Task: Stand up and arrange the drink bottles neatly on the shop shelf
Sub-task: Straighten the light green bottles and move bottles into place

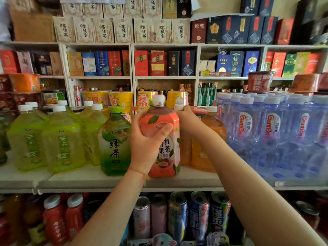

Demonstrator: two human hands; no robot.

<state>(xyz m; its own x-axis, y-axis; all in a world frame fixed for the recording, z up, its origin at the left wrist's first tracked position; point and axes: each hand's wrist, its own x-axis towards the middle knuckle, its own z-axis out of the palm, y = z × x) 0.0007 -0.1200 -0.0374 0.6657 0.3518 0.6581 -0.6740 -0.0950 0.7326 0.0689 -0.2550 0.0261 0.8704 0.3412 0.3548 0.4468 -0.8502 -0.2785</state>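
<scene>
A pink-orange fruit tea bottle (168, 157) with a white cap stands upright on the white shelf (106, 180), near its front edge. My left hand (147, 139) wraps around the bottle's left side, thumb across the label. My right hand (186, 119) reaches behind the bottle's right shoulder and closes on a second white-capped bottle (179, 104) that is mostly hidden. A green tea bottle (115, 142) stands just left. An orange drink bottle (211, 135) stands just right, behind my right forearm.
Several yellow-green bottles (62, 139) fill the shelf's left part. Wrapped packs of clear water bottles (273, 132) fill the right. Yellow cups (122, 100) and boxed goods stand behind. Cans and red bottles (55, 222) sit on the shelf below.
</scene>
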